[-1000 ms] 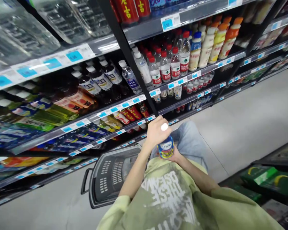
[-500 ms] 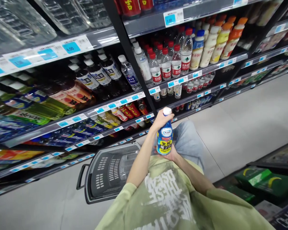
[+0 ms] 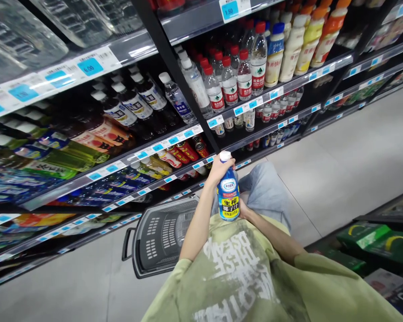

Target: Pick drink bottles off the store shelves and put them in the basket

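Observation:
A blue plastic bottle of coconut drink (image 3: 228, 197) with a white cap and a yellow-and-black label stands upright in front of my body. My left hand (image 3: 219, 169) is closed around its neck, just below the cap. Beside the bottle's lower right side is my right hand (image 3: 244, 209); its fingers are hidden behind the bottle, so I cannot tell whether they grip it. A grey shopping basket (image 3: 147, 243) with a black handle stands to the left of my left forearm.
Drink shelves run along the left and front, with price tags on their edges. Red-capped water bottles (image 3: 244, 78) and dark tea bottles (image 3: 122, 109) fill some of them. Green packages (image 3: 372, 241) are at the right. Pale floor tiles (image 3: 325, 170) lie between.
The view has shifted slightly. Fingers of my right hand showed at the bottle's lower left; now only part of that hand shows at its right. My left hand keeps its hold on the neck.

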A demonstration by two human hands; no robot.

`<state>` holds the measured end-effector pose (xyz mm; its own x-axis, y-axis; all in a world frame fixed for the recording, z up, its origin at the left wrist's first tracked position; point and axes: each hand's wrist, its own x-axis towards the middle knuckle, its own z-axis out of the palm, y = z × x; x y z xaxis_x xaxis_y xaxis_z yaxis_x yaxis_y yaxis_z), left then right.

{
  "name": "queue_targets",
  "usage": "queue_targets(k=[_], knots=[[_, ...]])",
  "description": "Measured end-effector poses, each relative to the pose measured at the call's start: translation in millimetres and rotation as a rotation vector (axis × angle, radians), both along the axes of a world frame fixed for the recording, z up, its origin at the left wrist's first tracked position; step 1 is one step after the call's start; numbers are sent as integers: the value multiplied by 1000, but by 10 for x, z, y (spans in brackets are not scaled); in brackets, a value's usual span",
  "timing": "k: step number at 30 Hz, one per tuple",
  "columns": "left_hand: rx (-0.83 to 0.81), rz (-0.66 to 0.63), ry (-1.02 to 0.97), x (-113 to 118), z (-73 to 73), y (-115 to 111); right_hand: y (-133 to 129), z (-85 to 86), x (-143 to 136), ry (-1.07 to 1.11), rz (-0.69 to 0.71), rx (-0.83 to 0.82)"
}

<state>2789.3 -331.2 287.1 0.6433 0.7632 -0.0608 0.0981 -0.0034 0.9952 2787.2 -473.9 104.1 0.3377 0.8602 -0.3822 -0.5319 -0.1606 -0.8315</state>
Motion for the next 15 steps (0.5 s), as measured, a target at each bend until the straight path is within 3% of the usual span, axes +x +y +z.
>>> queue_targets(k=[7,15], knots=[[-84,77,-46,-55,-111,173,62,-54,48,350,125,-35],[-83,115,-79,-181,-122,175,71,-51,42,550,204,-47]])
